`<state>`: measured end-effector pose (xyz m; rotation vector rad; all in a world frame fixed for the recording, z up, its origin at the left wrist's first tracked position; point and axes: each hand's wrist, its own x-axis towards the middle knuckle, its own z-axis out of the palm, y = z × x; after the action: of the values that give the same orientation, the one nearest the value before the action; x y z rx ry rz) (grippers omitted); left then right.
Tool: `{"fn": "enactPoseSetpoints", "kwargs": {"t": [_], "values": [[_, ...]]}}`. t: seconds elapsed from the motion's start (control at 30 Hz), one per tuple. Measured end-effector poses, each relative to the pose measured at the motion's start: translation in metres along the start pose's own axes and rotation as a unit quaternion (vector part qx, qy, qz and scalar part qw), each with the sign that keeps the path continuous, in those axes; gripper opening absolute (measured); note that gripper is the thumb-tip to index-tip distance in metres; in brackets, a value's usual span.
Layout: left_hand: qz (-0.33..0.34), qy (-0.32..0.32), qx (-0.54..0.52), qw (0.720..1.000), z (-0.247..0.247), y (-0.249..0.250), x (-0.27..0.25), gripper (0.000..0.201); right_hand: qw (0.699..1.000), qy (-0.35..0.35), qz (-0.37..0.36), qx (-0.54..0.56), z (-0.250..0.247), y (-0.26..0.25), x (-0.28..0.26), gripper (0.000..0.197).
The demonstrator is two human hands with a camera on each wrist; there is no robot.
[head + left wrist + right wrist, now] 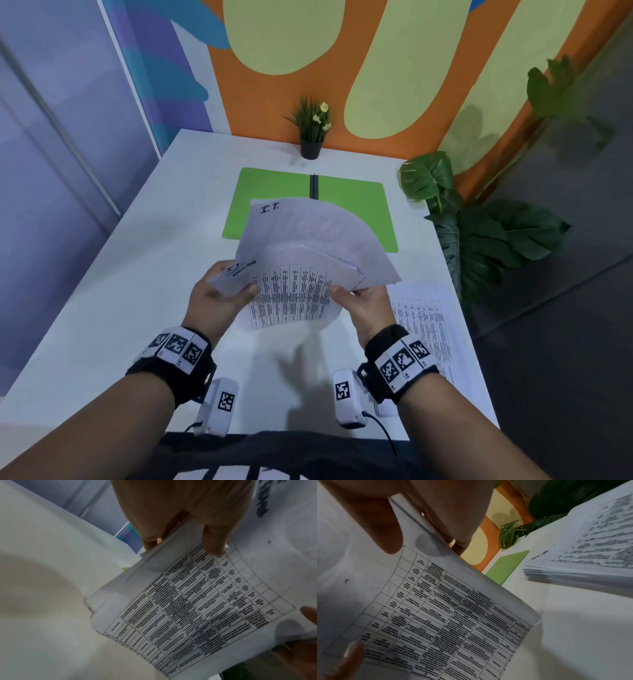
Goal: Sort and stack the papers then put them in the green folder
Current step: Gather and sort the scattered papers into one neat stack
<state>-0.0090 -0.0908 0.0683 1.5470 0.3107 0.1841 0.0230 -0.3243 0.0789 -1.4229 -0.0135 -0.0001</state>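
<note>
Both hands hold a fanned bundle of printed papers above the white table. My left hand grips the left edge, thumb on top of a sheet marked "I.T." My right hand pinches the right edge, thumb on the printed table of text. In the wrist views the same papers show a grid of small print, held by my left hand and right hand. The green folder lies flat behind the bundle, partly hidden by it. A second stack of papers rests on the table at the right.
A small potted plant stands at the table's far edge by the painted wall. Large leafy plants crowd the right side of the table. The green folder shows past the held sheets in the right wrist view.
</note>
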Motion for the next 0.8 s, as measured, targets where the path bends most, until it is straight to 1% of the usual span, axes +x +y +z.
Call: {"fn": "enactPoseSetpoints", "kwargs": {"t": [0.03, 0.13, 0.2, 0.23, 0.33, 0.37, 0.43, 0.5, 0.57, 0.63, 0.7, 0.77, 0.8], "values": [[-0.002, 0.000, -0.004, 1.000, 0.000, 0.001, 0.000, 0.045, 1.000, 0.001, 0.008, 0.003, 0.001, 0.000, 0.000, 0.037], [-0.002, 0.001, -0.028, 1.000, 0.000, 0.005, 0.002, 0.046, 0.999, 0.001, 0.013, 0.034, 0.002, 0.000, 0.003, 0.061], [-0.001, 0.009, -0.040, 0.999, -0.001, 0.005, 0.005, 0.049, 0.997, 0.016, 0.019, 0.068, 0.001, -0.006, 0.005, 0.069], [0.000, 0.011, -0.041, 0.999, -0.002, 0.006, 0.006, 0.049, 0.997, 0.020, 0.017, 0.079, -0.002, -0.009, 0.007, 0.066], [0.006, -0.002, -0.053, 0.999, -0.004, 0.004, 0.006, 0.047, 0.997, -0.002, 0.010, 0.076, -0.006, -0.021, 0.010, 0.033], [0.006, -0.012, -0.060, 0.998, -0.004, 0.003, 0.005, 0.045, 0.997, -0.008, 0.008, 0.077, -0.007, -0.023, 0.011, 0.027], [0.007, -0.018, -0.066, 0.998, -0.004, 0.000, 0.004, 0.040, 0.994, -0.002, 0.008, 0.106, -0.009, -0.023, 0.015, 0.026], [0.010, -0.003, -0.059, 0.998, -0.007, -0.004, 0.006, 0.027, 0.989, 0.022, 0.017, 0.149, -0.013, -0.022, 0.018, 0.026], [0.016, 0.008, -0.053, 0.998, -0.010, -0.006, 0.008, 0.018, 0.988, 0.044, 0.016, 0.145, -0.017, -0.022, 0.021, 0.028], [0.026, 0.014, -0.042, 0.999, -0.013, -0.005, 0.010, 0.020, 0.990, 0.070, 0.008, 0.120, -0.020, -0.024, 0.023, 0.030], [0.046, -0.012, -0.029, 0.998, -0.013, 0.002, 0.009, 0.029, 0.992, 0.094, -0.001, 0.087, -0.021, -0.027, 0.025, 0.026], [0.091, -0.049, 0.009, 0.995, -0.012, 0.013, 0.006, 0.031, 0.993, 0.098, -0.008, 0.062, -0.020, -0.031, 0.025, 0.022], [0.116, -0.063, 0.031, 0.991, -0.011, 0.018, 0.005, 0.028, 0.995, 0.087, -0.006, 0.055, -0.018, -0.031, 0.024, 0.021]]}}
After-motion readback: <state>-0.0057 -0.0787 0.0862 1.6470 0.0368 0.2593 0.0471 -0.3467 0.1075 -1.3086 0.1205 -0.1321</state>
